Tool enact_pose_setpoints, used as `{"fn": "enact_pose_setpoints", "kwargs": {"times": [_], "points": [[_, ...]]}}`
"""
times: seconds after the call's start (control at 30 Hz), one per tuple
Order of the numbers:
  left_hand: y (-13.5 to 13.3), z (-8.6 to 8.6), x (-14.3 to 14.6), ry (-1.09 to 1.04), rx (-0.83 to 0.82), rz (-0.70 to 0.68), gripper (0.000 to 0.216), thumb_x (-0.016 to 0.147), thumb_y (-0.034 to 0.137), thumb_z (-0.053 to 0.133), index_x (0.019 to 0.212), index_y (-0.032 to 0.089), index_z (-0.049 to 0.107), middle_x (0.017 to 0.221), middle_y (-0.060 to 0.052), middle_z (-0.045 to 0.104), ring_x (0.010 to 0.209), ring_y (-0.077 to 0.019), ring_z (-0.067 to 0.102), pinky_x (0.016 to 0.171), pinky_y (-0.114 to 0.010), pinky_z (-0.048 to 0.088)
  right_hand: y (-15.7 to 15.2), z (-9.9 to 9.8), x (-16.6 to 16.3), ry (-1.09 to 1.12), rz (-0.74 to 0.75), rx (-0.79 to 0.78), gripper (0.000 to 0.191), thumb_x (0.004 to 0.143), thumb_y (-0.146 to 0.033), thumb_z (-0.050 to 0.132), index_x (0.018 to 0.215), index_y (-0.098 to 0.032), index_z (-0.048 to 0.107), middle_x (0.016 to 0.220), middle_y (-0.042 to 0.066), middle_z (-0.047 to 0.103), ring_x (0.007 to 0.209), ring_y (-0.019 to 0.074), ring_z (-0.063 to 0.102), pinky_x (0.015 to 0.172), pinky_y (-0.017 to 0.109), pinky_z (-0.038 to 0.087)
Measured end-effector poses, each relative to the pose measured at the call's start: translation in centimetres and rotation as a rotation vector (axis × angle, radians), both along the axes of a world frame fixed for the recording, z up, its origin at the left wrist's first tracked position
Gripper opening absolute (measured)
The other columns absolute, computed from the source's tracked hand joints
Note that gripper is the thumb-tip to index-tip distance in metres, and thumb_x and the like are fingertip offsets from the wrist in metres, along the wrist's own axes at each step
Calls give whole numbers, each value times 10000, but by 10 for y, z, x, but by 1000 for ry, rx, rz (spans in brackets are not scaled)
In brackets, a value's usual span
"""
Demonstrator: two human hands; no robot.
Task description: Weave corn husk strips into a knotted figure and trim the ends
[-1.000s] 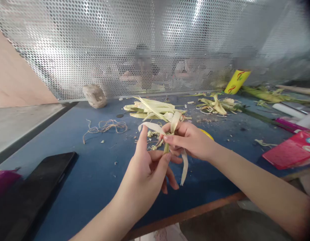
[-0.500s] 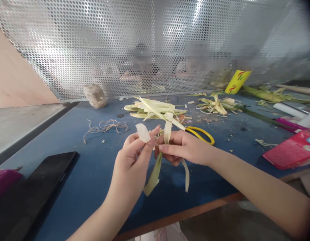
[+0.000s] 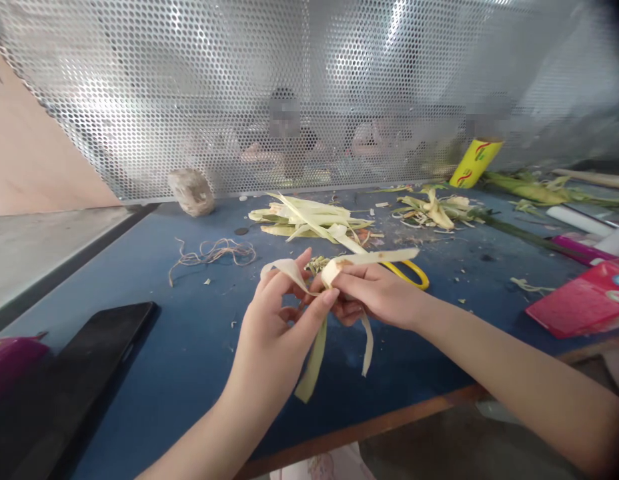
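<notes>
Above the near part of the blue table, both hands meet around several pale corn husk strips (image 3: 312,367). My left hand (image 3: 274,320) pinches them where they cross, its thumb reaching over to my right hand (image 3: 372,293). One whitish strip curls up over the left fingers. Another bends over the right fingers and points right, with a brown spot on it. Two more ends hang below. My right hand is closed on the strips, its lower fingers partly hidden. Just beyond it lie yellow-handled scissors (image 3: 412,273), partly covered by the hand and husk.
A husk pile (image 3: 309,217) lies ahead, with scraps (image 3: 434,210) farther right. Tangled string (image 3: 214,253) and a black phone (image 3: 104,340) are at left. A yellow roll (image 3: 474,163), a red box (image 3: 579,300) and a perforated metal screen (image 3: 189,80) stand around; people show dimly behind the screen.
The strip that stood upright by my right hand now lies bent over it to the right. My left thumb has moved right, onto the crossing, and its pale strip arches over the fingers.
</notes>
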State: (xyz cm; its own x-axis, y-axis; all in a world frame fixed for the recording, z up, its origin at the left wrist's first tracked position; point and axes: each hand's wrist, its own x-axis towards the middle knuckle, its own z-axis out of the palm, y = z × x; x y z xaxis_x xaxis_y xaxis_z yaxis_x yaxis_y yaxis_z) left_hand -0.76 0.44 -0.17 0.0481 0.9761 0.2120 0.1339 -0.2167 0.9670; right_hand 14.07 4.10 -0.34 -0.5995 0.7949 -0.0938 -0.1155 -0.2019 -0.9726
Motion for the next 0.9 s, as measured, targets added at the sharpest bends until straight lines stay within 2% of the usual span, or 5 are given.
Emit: {"fn": "enact_pose_setpoints", "kwargs": {"times": [0.13, 0.23, 0.4, 0.63, 0.9], "points": [[0, 2, 3, -78, -89, -2, 281, 724, 316, 616, 974, 188, 639, 1191, -78, 587, 934, -192, 615, 680, -233, 528, -2, 4, 0, 63, 111, 28, 307, 840, -445, 458, 763, -156, 529, 604, -26, 487, 473, 45, 365, 457, 185, 314], [-2, 4, 3, -123, -134, -26, 376, 714, 300, 629, 1072, 190, 606, 1105, -72, 638, 853, -174, 641, 640, -211, 532, -3, 8, 0, -33, 150, 215, 264, 852, -385, 466, 734, -158, 532, 629, -25, 484, 521, 58, 400, 490, 195, 328], [-1, 7, 3, -165, -176, -10, 462, 712, 271, 635, 1156, 179, 545, 1057, -73, 656, 799, -165, 646, 534, -194, 539, -8, 11, -2, -348, -82, 644, 256, 882, -311, 426, 823, -187, 643, 816, 18, 535, 806, 122, 498, 776, 272, 401], [-2, 14, 9, -258, -252, -1, 567, 707, 211, 633, 1236, 174, 432, 793, -36, 674, 468, -98, 584, 355, -177, 458, -11, 9, -2, -549, -433, 920, 215, 816, -273, 535, 979, -296, 674, 1096, 65, 420, 1131, 224, 367, 990, 406, 283], [-5, 14, 10, -206, -296, -51, 468, 679, 175, 650, 1127, 201, 517, 680, 14, 607, 350, -61, 500, 261, -150, 388, 1, 10, 4, -264, -275, 744, 212, 845, -333, 496, 911, -306, 696, 985, 24, 586, 1102, 179, 428, 964, 355, 326]]}}
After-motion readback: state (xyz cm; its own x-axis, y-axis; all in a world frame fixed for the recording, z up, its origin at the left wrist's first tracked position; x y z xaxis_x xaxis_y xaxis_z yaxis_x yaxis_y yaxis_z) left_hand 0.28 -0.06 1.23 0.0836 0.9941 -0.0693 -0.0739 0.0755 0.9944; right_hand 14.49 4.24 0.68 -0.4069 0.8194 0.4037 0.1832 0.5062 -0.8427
